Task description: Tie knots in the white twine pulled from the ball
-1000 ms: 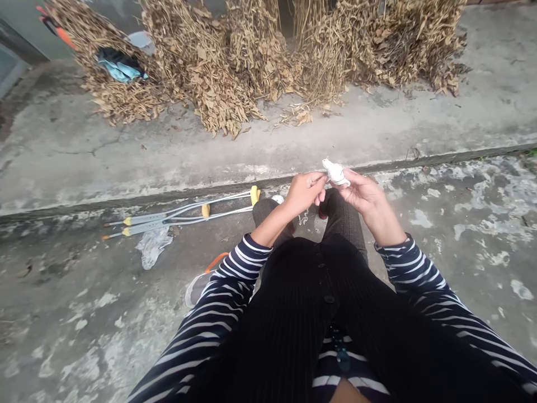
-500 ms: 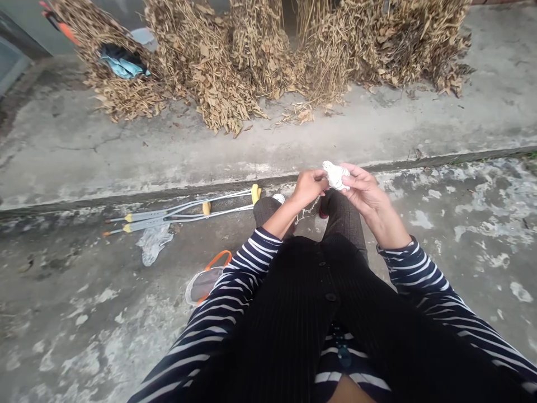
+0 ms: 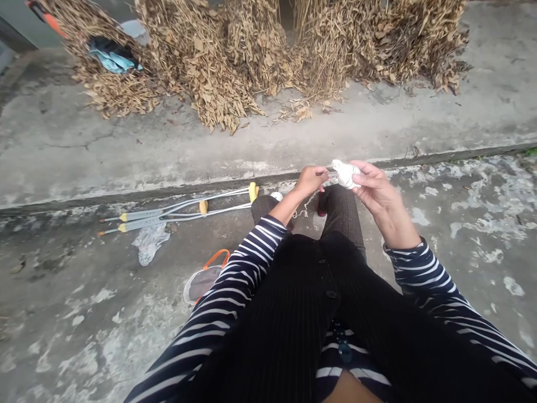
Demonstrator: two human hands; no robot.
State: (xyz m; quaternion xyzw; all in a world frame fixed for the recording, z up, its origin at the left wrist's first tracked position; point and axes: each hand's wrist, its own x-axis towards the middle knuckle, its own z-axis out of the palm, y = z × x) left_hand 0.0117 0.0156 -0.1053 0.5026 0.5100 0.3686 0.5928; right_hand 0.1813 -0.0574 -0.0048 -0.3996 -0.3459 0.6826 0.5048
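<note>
My right hand [image 3: 375, 190] grips a small white bundle [image 3: 344, 174] that looks like wound string, thumb and fingers closed on its right side. To its left, my left hand [image 3: 311, 180] is closed in a pinch on pale strands [image 3: 332, 176] that stretch across to the bundle. A thin, crinkled white string [image 3: 302, 211] hangs beneath the left hand. Both hands are held in front of me, above my knees. The fingertips of the left hand are partly hidden.
A pair of crutches [image 3: 184, 211] lies on the concrete to the left, touching a clear plastic bag [image 3: 150, 243]. Nearby is a grey bag with orange trim [image 3: 202, 284]. Dried plants [image 3: 251, 61] and a blue-black cloth [image 3: 114, 59] rest on the raised concrete ledge [image 3: 268, 148].
The right hand has moved slightly right with the white bundle, away from the left hand. The gap between them is wider, and pale strands now show across it.
</note>
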